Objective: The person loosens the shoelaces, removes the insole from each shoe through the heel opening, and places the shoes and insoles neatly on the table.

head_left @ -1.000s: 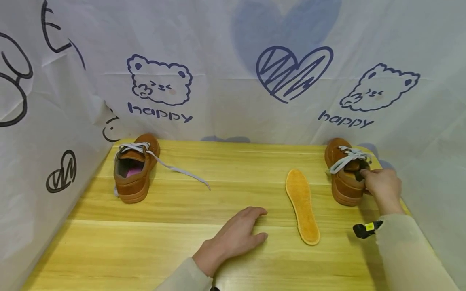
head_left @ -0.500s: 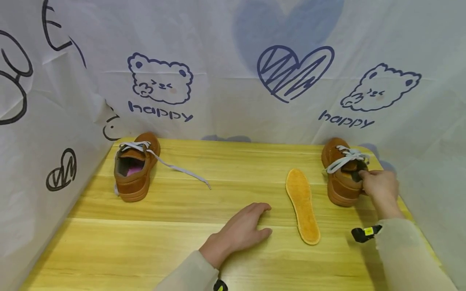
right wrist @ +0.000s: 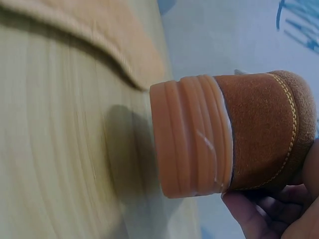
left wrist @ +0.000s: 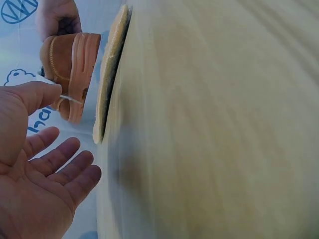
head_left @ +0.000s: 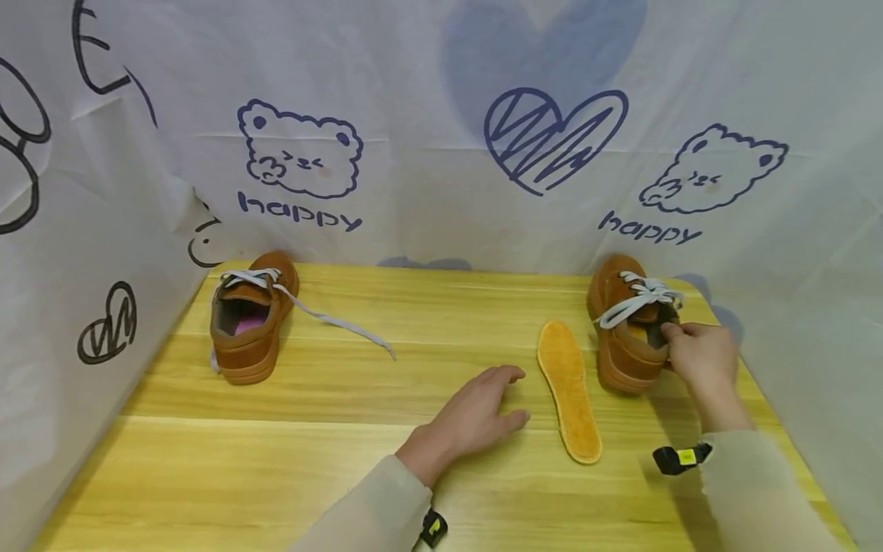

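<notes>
On the right, a brown suede shoe (head_left: 631,337) with tied white laces is held by my right hand (head_left: 705,360). The thumb goes inside the collar and the fingers lie along the outer side; the right wrist view shows the shoe's heel (right wrist: 254,129) with those fingers at its edge. A shadow falls on the tabletop below the sole. My left hand (head_left: 476,418) hovers palm inward, fingers apart and relaxed, holding nothing. Just right of it, an orange fleecy insole (head_left: 571,392) lies flat. Between the left hand and the shoe, the left wrist view catches this insole (left wrist: 110,74) edge-on.
A second brown shoe (head_left: 251,322) stands at the far left, a pink lining inside and one loose lace (head_left: 338,322) trailing right across the wooden table (head_left: 241,460). White printed cloth (head_left: 428,169) walls the back and sides.
My right hand has carried the shoe a little leftward, closer to the insole. My left hand has drifted right and slightly forward, also toward the insole. The other shoe stays put.
</notes>
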A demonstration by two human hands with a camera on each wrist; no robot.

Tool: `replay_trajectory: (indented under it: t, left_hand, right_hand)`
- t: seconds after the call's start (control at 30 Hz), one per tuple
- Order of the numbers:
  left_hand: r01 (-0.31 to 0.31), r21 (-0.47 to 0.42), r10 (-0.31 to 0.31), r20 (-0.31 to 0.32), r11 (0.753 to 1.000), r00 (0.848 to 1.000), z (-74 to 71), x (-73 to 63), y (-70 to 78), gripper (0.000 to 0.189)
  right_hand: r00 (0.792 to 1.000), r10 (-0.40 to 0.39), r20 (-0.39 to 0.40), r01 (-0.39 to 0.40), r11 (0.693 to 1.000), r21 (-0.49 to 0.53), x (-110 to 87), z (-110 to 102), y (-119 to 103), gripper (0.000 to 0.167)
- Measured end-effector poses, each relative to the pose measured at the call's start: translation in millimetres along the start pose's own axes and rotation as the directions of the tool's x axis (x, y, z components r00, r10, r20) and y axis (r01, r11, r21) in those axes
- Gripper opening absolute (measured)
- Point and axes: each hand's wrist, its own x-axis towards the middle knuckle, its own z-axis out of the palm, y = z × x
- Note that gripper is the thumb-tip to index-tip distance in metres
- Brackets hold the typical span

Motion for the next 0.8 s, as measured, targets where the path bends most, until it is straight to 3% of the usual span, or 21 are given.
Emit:
replay_trajectory:
  t: [0.3, 0.57, 0.8]
  left_hand:
    - [-0.029, -0.070, 0.024, -0.082, 0.997, 0.996, -9.4, 2.1, 9.9, 0.059]
    - [-0.012, -0.138, -0.011, -0.163, 0.990, 0.987, -20.2, -0.8, 16.7, 0.069]
    - [-0.007, -0.162, -0.031, -0.233, 0.987, 0.972, -30.4, -8.7, 14.5, 0.068]
  right_hand:
    - [0.994, -0.111, -0.022, 0.112, 0.993, 0.044, -35.7, 15, -33, 0.044]
    - [0.979, -0.185, 0.084, 0.173, 0.976, 0.132, -70.2, 34, -62, 0.044]
    - [0.964, -0.238, 0.115, 0.221, 0.965, 0.141, -99.0, 53, -85, 0.035]
